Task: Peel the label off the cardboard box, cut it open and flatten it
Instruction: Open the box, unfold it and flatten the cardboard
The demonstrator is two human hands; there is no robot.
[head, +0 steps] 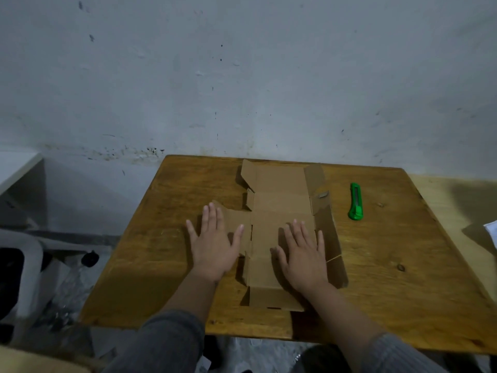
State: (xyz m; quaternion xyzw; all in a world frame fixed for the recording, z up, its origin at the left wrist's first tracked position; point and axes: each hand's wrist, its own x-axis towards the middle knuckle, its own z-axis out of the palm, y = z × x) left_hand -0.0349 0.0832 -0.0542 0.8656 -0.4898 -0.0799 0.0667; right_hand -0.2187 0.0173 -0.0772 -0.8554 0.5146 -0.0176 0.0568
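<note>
Brown cardboard box (279,211) lies cut open on the desk (161,265). Left hand (212,246) and right hand (302,254) press it with straight fingers, gripping nothing. Next, I think, push the raised flaps flat.

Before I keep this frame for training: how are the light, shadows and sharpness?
Head view: dim, bluish light; the left hand and right hand cast soft shadows on the cardboard box; the wooden table shows mild sheen; the green cutter is fairly crisp; wide-angle bending skews the table edges; sleeves and corners blur.
</note>
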